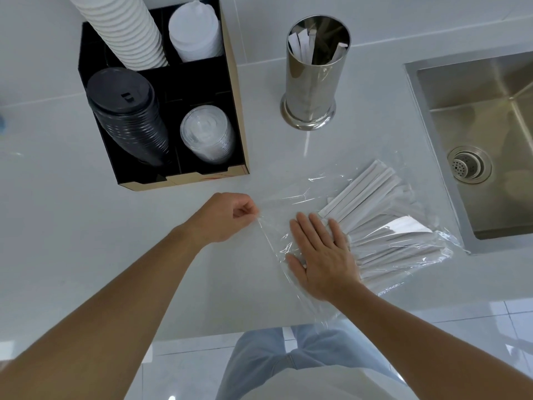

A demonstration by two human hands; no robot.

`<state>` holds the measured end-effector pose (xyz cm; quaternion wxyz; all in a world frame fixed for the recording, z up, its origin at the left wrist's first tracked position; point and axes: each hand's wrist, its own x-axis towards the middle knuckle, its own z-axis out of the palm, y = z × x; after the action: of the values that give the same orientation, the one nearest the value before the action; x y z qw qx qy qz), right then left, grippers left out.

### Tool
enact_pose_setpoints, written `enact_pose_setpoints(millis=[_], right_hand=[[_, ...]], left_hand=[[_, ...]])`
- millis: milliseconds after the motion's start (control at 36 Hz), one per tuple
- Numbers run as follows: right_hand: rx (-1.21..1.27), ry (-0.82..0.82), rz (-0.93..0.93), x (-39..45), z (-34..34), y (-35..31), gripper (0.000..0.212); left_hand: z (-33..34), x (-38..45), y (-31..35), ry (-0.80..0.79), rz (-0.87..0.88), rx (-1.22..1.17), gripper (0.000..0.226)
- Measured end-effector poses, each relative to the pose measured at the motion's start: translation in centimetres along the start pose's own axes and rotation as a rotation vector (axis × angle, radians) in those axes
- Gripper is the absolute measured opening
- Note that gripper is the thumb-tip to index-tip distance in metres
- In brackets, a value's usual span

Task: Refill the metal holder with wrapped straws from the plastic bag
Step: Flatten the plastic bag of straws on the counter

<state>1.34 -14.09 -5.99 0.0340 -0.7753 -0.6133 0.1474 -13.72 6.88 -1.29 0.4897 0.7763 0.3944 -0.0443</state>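
Your right hand [323, 258] covers the near ends of the wrapped straws [383, 217], so you can't see whether the fingers are inside the plastic bag [291, 197] or on top of it. The bag's near edge runs under your right forearm at 5 o'clock. The straws deep in the metal holder [313, 73] are lost in shadow and reflections. The white cup stack [121, 27] is cut off at 11 o'clock, the sink [476, 116] at 3 o'clock. The blue thing [2, 122] at 9 o'clock is unidentifiable.

Counter [86, 241] lying open left of bag [288, 197] | organizer [236, 111] flanking holder [313, 76] | sink [427, 116] bounding right
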Motion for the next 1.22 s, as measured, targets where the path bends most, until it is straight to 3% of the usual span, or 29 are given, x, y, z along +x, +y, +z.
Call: enact_pose_setpoints(millis=[28, 139, 278, 500, 833, 1083, 1222], right_hand=[[0.000, -0.004, 0.000, 0.0, 0.0, 0.0, 0.066], [-0.005, -0.043, 0.005, 0.1, -0.2, -0.1, 0.066], [-0.024, -0.074, 0.000, 0.1, -0.7, -0.2, 0.067], [-0.094, -0.102, 0.015, -0.6, -2.1, 1.2, 0.074], [-0.128, -0.125, 0.008, -1.2, -1.8, 2.8, 0.071], [-0.129, -0.121, 0.014, -1.4, -1.8, 2.8, 0.071], [-0.117, -0.126, 0.018, -1.4, -1.8, 2.7, 0.072]], left_hand=[[-0.1, -0.2, 0.3, -0.022, -0.003, 0.035, 0.013], [0.0, -0.2, 2.4, -0.106, 0.025, 0.372, 0.047], [1.5, 0.3, 3.9, -0.046, 0.072, 0.650, 0.019], [1.7, -0.4, 3.0, 0.011, 0.097, 0.666, 0.024], [0.3, -1.2, 2.3, -0.051, 0.091, 0.598, 0.017], [3.5, -1.8, 2.6, -0.017, 0.324, 0.914, 0.035], [5.3, -1.9, 3.7, -0.043, 0.367, 0.930, 0.029]])
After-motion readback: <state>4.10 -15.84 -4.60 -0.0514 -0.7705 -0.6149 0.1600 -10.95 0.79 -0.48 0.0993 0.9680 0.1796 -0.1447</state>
